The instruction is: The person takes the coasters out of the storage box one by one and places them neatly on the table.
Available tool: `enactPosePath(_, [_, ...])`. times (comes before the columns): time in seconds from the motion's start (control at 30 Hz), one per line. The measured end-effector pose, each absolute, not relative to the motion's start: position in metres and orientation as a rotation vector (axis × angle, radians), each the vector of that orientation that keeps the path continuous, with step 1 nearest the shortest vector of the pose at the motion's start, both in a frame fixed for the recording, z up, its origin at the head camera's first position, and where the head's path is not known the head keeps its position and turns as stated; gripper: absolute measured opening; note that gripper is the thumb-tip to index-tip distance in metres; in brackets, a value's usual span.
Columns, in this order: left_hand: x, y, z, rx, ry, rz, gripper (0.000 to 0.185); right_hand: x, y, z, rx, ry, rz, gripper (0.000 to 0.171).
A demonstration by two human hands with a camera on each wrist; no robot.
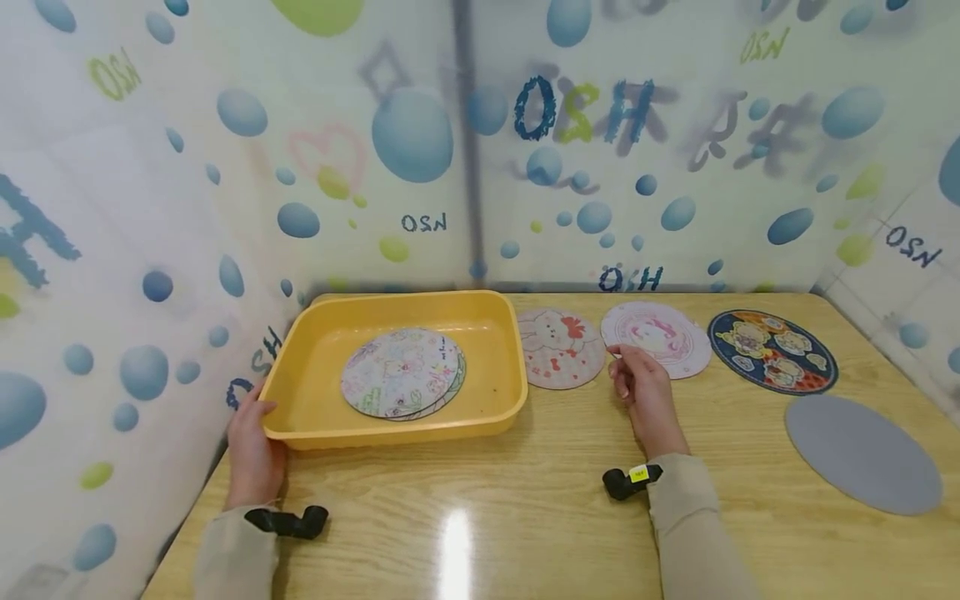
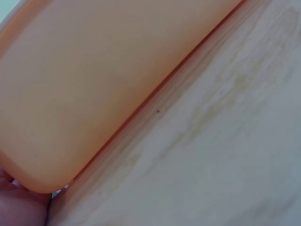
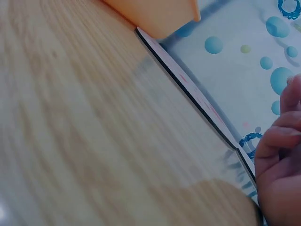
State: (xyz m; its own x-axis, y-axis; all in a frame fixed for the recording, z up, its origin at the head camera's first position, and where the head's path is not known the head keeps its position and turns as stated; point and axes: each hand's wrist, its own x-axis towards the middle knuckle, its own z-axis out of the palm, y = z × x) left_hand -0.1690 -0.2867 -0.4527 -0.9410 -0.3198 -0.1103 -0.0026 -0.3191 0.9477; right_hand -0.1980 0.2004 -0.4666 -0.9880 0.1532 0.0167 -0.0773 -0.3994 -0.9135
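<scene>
yellow tray point(image 1: 501, 350) on tabletop point(image 1: 525, 517), holding stacked round mats point(image 1: 401, 372) | left hand point(image 1: 251, 446) grips tray corner | right hand point(image 1: 645, 392) loosely curled, fingertips at pink round mat point(image 1: 660, 336) edge

The wooden table point(image 1: 525, 500) carries a yellow tray point(image 1: 495, 408) (left side) and 4 round mats point(image 1: 561, 350) in a row beside it, 1 plain grey point(image 1: 862, 454).

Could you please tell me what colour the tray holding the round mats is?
The tray is plain yellow, clearest in the head view.
</scene>
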Motion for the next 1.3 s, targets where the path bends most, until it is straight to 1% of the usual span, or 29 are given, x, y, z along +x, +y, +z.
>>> enactPosePath(0.2, [-0.168,-0.287,-0.451,0.434,-1.725,-2.356,0.046,-0.198,0.194,-0.465,-0.129,-1.653,2.491,0.031])
enactPosePath(0.47, [-0.169,-0.284,-0.449,0.447,-1.729,-2.352,0.047,-0.197,0.175,-0.451,-0.05,-1.723,2.485,0.027])
enactPosePath(0.77, [-0.168,-0.286,-0.451,0.447,-1.678,-2.372,0.046,-0.194,0.149,-0.431,0.257,-1.548,2.661,0.023])
enactPosePath(0.83, [-0.167,-0.286,-0.451,0.454,-1.675,-2.374,0.047,-0.192,0.141,-0.426,0.324,-1.606,2.65,0.023])
enactPosePath(1.03, [-0.167,-0.286,-0.451,0.434,-1.67,-2.389,0.047,-0.183,0.119,-0.412,0.522,-1.961,2.527,0.036])
enactPosePath(1.17, [-0.167,-0.285,-0.451,0.421,-1.683,-2.372,0.047,-0.175,0.106,-0.406,0.647,-2.116,2.448,0.031])
enactPosePath(1.3, [-0.167,-0.285,-0.45,0.438,-1.707,-2.351,0.047,-0.173,0.097,-0.409,0.692,-2.204,2.411,0.029])
